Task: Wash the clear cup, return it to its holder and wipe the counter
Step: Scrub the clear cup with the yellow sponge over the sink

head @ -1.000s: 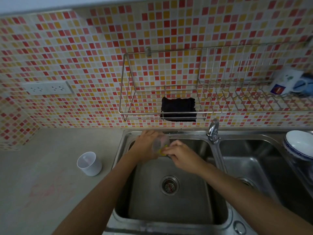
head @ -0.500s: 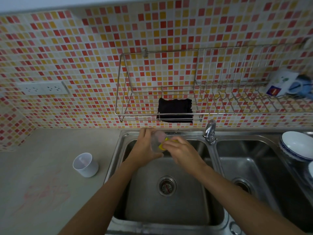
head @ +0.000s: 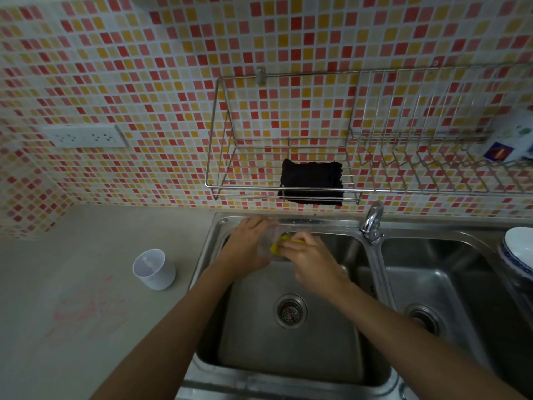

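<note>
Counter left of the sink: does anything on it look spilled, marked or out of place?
Yes. Faint red smears stain the counter, nearer the person than the upright white cup. Nothing else there looks odd.

Single head-worn, wide-angle view. The camera is looking forward and down from above the near rim of the left sink basin (head: 317, 350), sitting near enough that the left hand (head: 248, 246) and right hand (head: 311, 264) are meeting over the basin at the centre of the view. It is facing the tiled wall (head: 173, 67) behind the basin, taking in the wire rack (head: 245, 187) above it, the counter (head: 72, 284) to its left and the second basin (head: 461, 284) to its right.
</note>
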